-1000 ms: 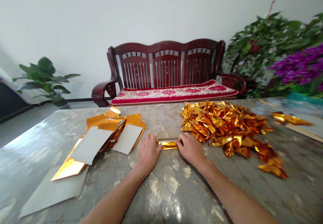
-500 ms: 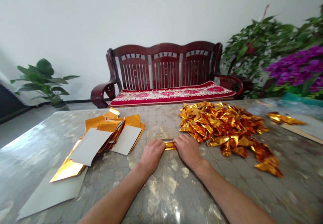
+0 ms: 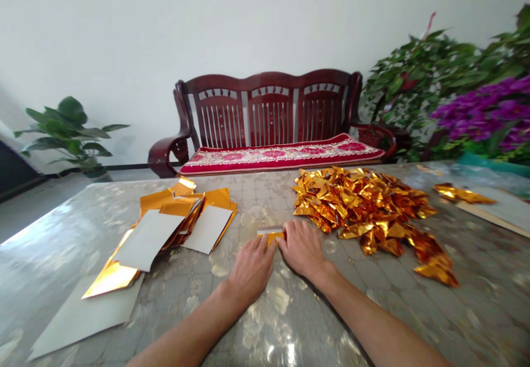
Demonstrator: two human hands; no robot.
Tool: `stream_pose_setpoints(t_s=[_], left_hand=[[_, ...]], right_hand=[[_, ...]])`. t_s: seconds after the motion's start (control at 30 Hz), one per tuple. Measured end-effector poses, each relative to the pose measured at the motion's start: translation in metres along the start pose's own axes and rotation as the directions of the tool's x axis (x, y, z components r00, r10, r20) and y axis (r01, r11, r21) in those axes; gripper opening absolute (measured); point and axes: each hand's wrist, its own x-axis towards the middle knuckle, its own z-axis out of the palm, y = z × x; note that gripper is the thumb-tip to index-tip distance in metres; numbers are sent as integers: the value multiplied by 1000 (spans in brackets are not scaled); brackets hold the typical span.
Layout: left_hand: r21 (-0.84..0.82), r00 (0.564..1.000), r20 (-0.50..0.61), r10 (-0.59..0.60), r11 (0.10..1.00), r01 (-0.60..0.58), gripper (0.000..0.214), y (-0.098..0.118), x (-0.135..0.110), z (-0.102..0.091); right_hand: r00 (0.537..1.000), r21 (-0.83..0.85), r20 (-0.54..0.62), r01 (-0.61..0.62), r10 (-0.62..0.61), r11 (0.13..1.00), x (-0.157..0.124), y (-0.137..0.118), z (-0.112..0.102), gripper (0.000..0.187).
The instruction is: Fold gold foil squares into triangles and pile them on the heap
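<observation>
A narrow folded strip of gold foil paper lies on the table in front of me, its pale back showing along the far edge. My left hand is closed over the strip's near edge, the fingertips pressed onto the foil. Closed at the strip's right end is my right hand, its thumb close to the left fingers. The right hand covers that end of the strip. To the left, a loose stack of gold foil sheets lies with some pale backs up. A heap of folded gold foil pieces spreads to the right.
The patterned table reaches toward a dark red wooden bench with a red floral cushion. A pale sheet lies at the left. Thin clear plastic and a board are at the far right, near purple flowers.
My left hand has shifted slightly toward me and its fingers now lie over the strip's near edge instead of its left end. More of the strip's pale far edge shows.
</observation>
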Motion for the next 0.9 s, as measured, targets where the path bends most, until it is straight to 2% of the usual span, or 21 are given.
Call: stream_pose_setpoints(t_s=[0.17,0.47,0.63,0.7,0.8,0.9], left_hand=[[22,1000,-15,4,1000,-4,45,0,-3,3],[15,998,1,-65,998,65,40,-14,-8,1],[32,999,-36,22,999,-21,37,-25,-12,-3],[41,997,-38,65,997,-64,35,-23,-14,-7],[33,997,-31,72,997,-71,33,-15,-16,-13],[18,999,-32,41,999,-40,31,-6,-16,-14]], right_hand=[[1000,14,10,-5,4,1000,0,2,2,24],[999,27,27,44,-45,999,0,16,7,12],[997,48,28,68,-70,997,4,23,12,8],[996,48,31,82,-84,995,7,26,14,7],[997,45,22,76,-77,996,12,31,13,7],[995,38,-57,80,-78,996,12,37,7,10]])
